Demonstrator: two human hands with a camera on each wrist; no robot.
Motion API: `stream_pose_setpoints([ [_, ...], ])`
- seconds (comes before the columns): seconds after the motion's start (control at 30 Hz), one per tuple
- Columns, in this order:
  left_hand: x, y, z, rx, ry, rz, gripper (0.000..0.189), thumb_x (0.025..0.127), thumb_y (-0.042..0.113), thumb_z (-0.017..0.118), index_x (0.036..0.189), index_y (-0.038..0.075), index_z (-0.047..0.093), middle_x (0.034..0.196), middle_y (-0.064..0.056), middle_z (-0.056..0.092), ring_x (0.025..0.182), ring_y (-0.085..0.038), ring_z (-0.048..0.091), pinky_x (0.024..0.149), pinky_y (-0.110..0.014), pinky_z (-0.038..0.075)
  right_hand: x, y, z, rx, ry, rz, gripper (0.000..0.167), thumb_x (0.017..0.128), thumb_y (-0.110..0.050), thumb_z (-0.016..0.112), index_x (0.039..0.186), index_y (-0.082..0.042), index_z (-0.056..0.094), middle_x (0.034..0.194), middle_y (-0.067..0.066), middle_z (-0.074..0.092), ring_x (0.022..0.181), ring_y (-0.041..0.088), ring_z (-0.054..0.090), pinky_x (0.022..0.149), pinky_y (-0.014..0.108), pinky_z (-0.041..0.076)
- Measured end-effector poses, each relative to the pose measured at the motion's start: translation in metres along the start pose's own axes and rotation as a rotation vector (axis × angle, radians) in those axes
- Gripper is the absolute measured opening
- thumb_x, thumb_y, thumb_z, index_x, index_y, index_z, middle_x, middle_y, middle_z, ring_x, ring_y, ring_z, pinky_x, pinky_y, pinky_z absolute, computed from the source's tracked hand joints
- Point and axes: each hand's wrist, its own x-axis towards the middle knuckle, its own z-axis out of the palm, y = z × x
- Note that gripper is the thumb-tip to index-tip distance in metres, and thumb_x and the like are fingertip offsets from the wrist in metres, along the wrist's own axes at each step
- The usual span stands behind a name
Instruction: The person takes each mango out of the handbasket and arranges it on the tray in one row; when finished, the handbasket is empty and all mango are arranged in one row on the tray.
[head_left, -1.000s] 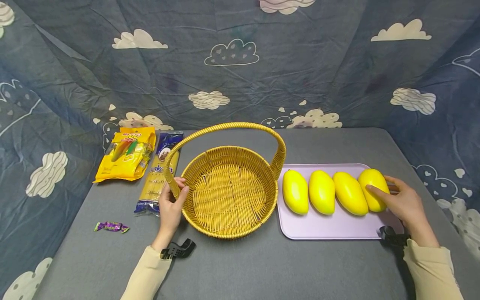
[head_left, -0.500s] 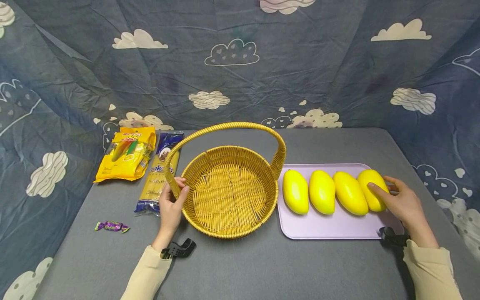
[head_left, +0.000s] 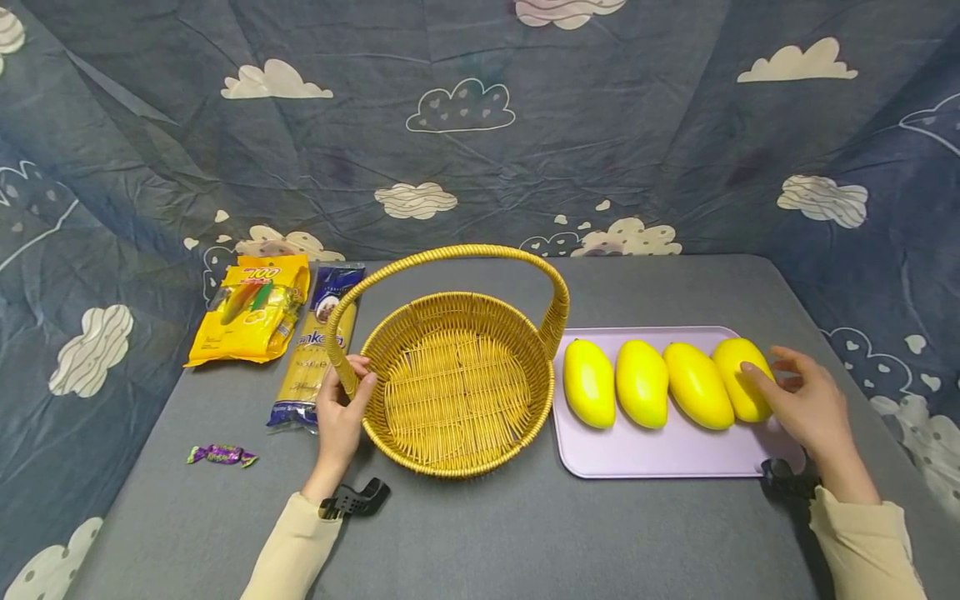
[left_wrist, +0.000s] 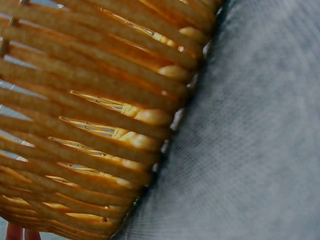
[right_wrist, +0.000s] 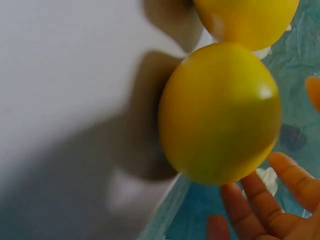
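Observation:
My left hand grips the round wicker basket where its tall arched handle meets the left rim. In the left wrist view the woven wall of the basket fills much of the picture, and two fingertips show at the bottom edge. Several yellow mangoes lie side by side on a pale lilac tray. At the rightmost mango is my right hand, thumb overlapping its side. Seen from the right wrist, the fingers stretch loosely at this mango's end, and the thumb stands off from it.
Left of the basket lie a pack of spaghetti, a yellow candy bag and one purple wrapped candy nearer the front. A cloud-print cloth hangs behind the grey table.
My right hand has loosened from the rightmost mango: its fingers have drawn slightly away to the right. The left hand and basket hold their place.

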Motion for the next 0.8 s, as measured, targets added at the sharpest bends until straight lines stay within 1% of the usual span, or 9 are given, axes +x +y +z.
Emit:
stream_pose_setpoints([
  [0.1, 0.0, 0.001, 0.0, 0.009, 0.001, -0.007, 0.011, 0.085, -0.012, 0.057, 0.092, -0.016, 0.048, 0.104, -0.03, 0.051, 0.1, -0.023, 0.051, 0.082, -0.024, 0.039, -0.003, -0.007, 0.002, -0.003, 0.085, -0.046, 0.07, 0.094, -0.043, 0.054, 0.141, 0.004, 0.035, 0.128, 0.032, 0.041, 0.11, 0.049, 0.042, 0.074, 0.054, 0.038],
  [0.27, 0.0, 0.001, -0.001, 0.011, 0.009, -0.015, 0.011, 0.085, -0.012, 0.057, 0.092, -0.016, 0.049, 0.105, -0.031, 0.051, 0.101, -0.027, 0.051, 0.084, -0.024, 0.038, -0.009, -0.023, 0.006, 0.024, 0.223, -0.168, 0.054, 0.092, -0.033, 0.061, 0.133, 0.002, 0.05, 0.12, 0.024, 0.05, 0.102, 0.038, 0.046, 0.074, 0.034, 0.035],
  [0.33, 0.0, 0.002, -0.001, 0.004, 0.01, -0.015, 0.011, 0.085, -0.013, 0.057, 0.093, -0.016, 0.049, 0.105, -0.029, 0.052, 0.101, -0.027, 0.051, 0.084, -0.025, 0.038, -0.009, -0.027, 0.011, 0.051, 0.28, -0.231, 0.047, 0.089, -0.027, 0.066, 0.127, 0.0, 0.057, 0.114, 0.02, 0.054, 0.098, 0.031, 0.048, 0.073, 0.03, 0.032],
  [0.4, 0.0, 0.003, -0.001, -0.003, 0.013, -0.021, 0.011, 0.086, -0.013, 0.057, 0.093, -0.015, 0.049, 0.106, -0.025, 0.054, 0.102, -0.024, 0.051, 0.085, -0.025, 0.038, -0.012, -0.035, 0.015, 0.071, 0.31, -0.293, 0.042, 0.087, -0.022, 0.069, 0.122, 0.0, 0.06, 0.109, 0.019, 0.056, 0.096, 0.03, 0.048, 0.076, 0.033, 0.031],
  [0.5, 0.0, 0.003, -0.002, -0.021, 0.014, -0.031, 0.012, 0.086, -0.013, 0.057, 0.095, -0.015, 0.05, 0.109, -0.022, 0.056, 0.105, -0.021, 0.052, 0.088, -0.025, 0.038, -0.016, -0.047, 0.02, 0.081, 0.315, -0.355, 0.039, 0.086, -0.018, 0.071, 0.119, -0.001, 0.062, 0.107, 0.016, 0.056, 0.095, 0.028, 0.048, 0.079, 0.036, 0.031],
  [0.57, 0.0, 0.005, -0.002, -0.023, 0.018, -0.039, 0.014, 0.086, -0.012, 0.057, 0.098, -0.017, 0.05, 0.111, -0.023, 0.056, 0.107, -0.021, 0.051, 0.09, -0.025, 0.038, -0.021, -0.058, 0.021, 0.074, 0.289, -0.394, 0.038, 0.086, -0.016, 0.07, 0.12, 0.0, 0.061, 0.109, 0.017, 0.056, 0.097, 0.032, 0.046, 0.08, 0.039, 0.03],
  [0.67, 0.0, 0.009, -0.002, -0.017, 0.041, -0.034, 0.022, 0.086, -0.011, 0.056, 0.106, -0.018, 0.049, 0.116, -0.025, 0.053, 0.11, -0.022, 0.05, 0.091, -0.026, 0.036, -0.024, -0.069, 0.023, 0.088, 0.248, -0.46, 0.04, 0.083, -0.012, 0.073, 0.12, -0.003, 0.062, 0.111, 0.015, 0.056, 0.1, 0.03, 0.044, 0.082, 0.04, 0.029],
  [0.73, -0.001, 0.013, -0.002, 0.012, 0.083, 0.004, 0.028, 0.085, -0.008, 0.056, 0.11, -0.018, 0.047, 0.117, -0.02, 0.053, 0.11, -0.02, 0.048, 0.092, -0.028, 0.034, -0.025, -0.076, 0.024, 0.101, 0.222, -0.527, 0.043, 0.079, -0.008, 0.076, 0.12, -0.004, 0.063, 0.112, 0.015, 0.057, 0.101, 0.03, 0.044, 0.082, 0.043, 0.027],
  [0.8, -0.001, 0.018, 0.0, 0.031, 0.149, 0.089, 0.035, 0.083, -0.003, 0.056, 0.113, -0.017, 0.044, 0.118, -0.014, 0.05, 0.11, -0.019, 0.046, 0.093, -0.031, 0.032, -0.026, -0.084, 0.026, 0.112, 0.199, -0.603, 0.048, 0.074, -0.004, 0.079, 0.12, -0.005, 0.063, 0.114, 0.014, 0.058, 0.103, 0.029, 0.044, 0.083, 0.045, 0.026],
])
